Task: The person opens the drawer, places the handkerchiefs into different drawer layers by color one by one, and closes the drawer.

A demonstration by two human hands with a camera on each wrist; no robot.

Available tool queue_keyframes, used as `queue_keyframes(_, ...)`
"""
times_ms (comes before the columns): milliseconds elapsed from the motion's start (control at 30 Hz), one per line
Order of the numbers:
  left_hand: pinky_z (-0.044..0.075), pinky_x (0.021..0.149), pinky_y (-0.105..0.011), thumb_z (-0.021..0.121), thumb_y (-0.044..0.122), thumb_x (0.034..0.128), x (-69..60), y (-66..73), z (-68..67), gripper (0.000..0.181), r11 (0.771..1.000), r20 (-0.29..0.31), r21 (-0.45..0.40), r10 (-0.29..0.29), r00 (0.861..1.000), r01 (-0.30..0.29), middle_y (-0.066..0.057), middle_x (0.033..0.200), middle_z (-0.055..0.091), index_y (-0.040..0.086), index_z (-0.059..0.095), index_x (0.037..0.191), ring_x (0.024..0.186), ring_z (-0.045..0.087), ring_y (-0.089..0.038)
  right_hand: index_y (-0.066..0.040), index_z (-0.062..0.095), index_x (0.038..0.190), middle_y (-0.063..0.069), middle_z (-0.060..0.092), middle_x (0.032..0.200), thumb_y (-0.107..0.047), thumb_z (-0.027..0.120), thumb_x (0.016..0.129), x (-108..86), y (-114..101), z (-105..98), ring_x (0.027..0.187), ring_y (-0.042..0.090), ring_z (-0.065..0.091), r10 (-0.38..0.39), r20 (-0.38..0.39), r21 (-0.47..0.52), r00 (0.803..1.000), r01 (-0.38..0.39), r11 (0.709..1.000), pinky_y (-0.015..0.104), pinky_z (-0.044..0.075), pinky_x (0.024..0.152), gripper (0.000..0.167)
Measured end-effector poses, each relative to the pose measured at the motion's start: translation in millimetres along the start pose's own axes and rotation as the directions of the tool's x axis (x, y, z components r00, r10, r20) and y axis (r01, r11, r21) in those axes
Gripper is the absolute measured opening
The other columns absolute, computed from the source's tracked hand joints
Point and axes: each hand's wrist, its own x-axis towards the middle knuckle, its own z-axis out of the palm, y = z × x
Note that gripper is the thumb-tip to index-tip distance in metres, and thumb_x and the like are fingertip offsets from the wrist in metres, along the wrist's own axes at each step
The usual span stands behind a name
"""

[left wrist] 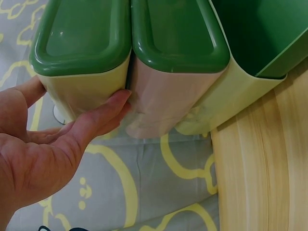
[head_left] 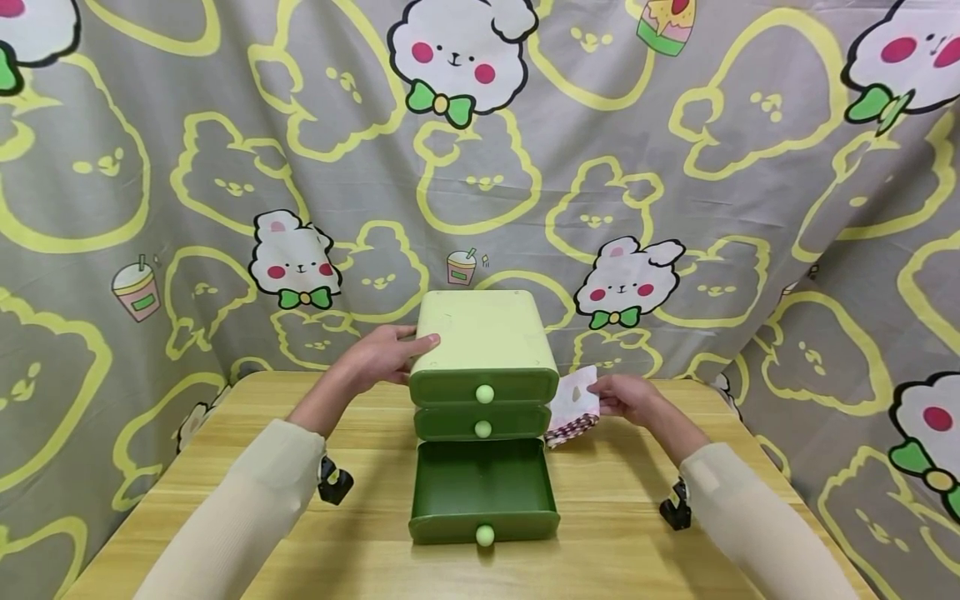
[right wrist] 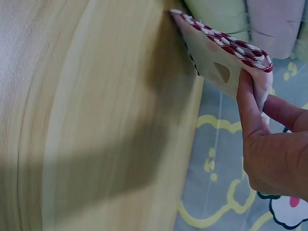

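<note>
A small drawer unit has a pale yellow-green top and dark green drawer fronts with round knobs. Its bottom drawer is pulled out and bare inside; the two upper drawers are pushed in. At the unit's left side, my left hand rests against the top tier, fingers along the side wall and one digit over the top edge. My right hand pinches a folded, pale pink cloth with a maroon-and-white braided edge, held beside the unit's right side.
Both stand on a light wooden table. A grey curtain with yellow outlines and white cartoon animals hangs behind and along both sides. In the left wrist view, the middle tier has a pinkish side.
</note>
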Motion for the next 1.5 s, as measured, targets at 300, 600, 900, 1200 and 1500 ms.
queue_keyframes(300,0.058,0.096,-0.041,0.056,0.049,0.1026,0.2,-0.1,-0.1,0.081,1.0,0.004,-0.006,0.008,1.0,-0.008,-0.019,0.133,0.064,0.005,0.024,0.162,0.118,0.066,-0.028,0.015,0.056,0.118,0.0,0.073,0.078,-0.001,0.053,0.1,-19.7,-18.2,-5.4,0.071,0.009,0.071,-0.036,0.039,-0.075,0.999,0.039,0.996,0.022,0.061,0.069,0.025)
queue_keyframes(600,0.058,0.096,-0.041,0.056,0.048,0.1031,0.3,-0.1,-0.2,0.081,1.0,0.008,-0.008,0.003,1.0,-0.003,-0.019,0.132,0.064,0.005,0.022,0.162,0.116,0.066,-0.027,0.016,0.059,0.119,0.0,0.073,0.079,-0.002,0.057,0.098,-44.1,-30.1,1.8,0.073,0.008,0.071,-0.079,0.083,-0.143,0.993,0.09,0.986,0.023,0.061,0.07,0.028)
queue_keyframes(900,0.057,0.097,-0.042,0.056,0.049,0.1028,0.8,-1.3,-0.3,0.081,1.0,0.013,-0.008,0.01,1.0,-0.01,-0.019,0.136,0.062,0.005,0.023,0.162,0.12,0.064,-0.03,-0.003,0.061,0.085,0.001,0.068,0.076,-0.003,0.057,0.097,-71.6,-40.0,9.2,0.073,0.01,0.069,-0.078,0.162,-0.201,0.984,0.11,0.973,0.026,0.061,0.072,0.013)
queue_keyframes(1200,0.056,0.099,-0.042,0.055,0.049,0.1031,-0.8,-1.5,-0.7,0.08,1.0,0.015,-0.008,0.014,1.0,-0.014,-0.02,0.138,0.06,0.005,0.023,0.162,0.124,0.062,-0.031,0.018,0.058,0.127,0.008,0.074,0.097,-0.007,0.058,0.097,-94.7,-48.4,9.2,0.087,0.018,0.074,-0.055,0.224,-0.25,0.973,0.112,0.962,0.034,0.063,0.08,0.039)
queue_keyframes(1500,0.057,0.098,-0.042,0.055,0.048,0.1037,-0.8,-0.4,-0.3,0.079,1.0,0.016,-0.015,0.012,1.0,-0.011,-0.021,0.139,0.06,0.005,0.022,0.162,0.124,0.062,-0.032,0.015,0.061,0.125,0.01,0.072,0.101,-0.011,0.06,0.095,-110.8,-56.5,23.1,0.09,0.023,0.073,0.0,0.288,-0.29,0.958,0.087,0.953,0.037,0.062,0.08,0.039)
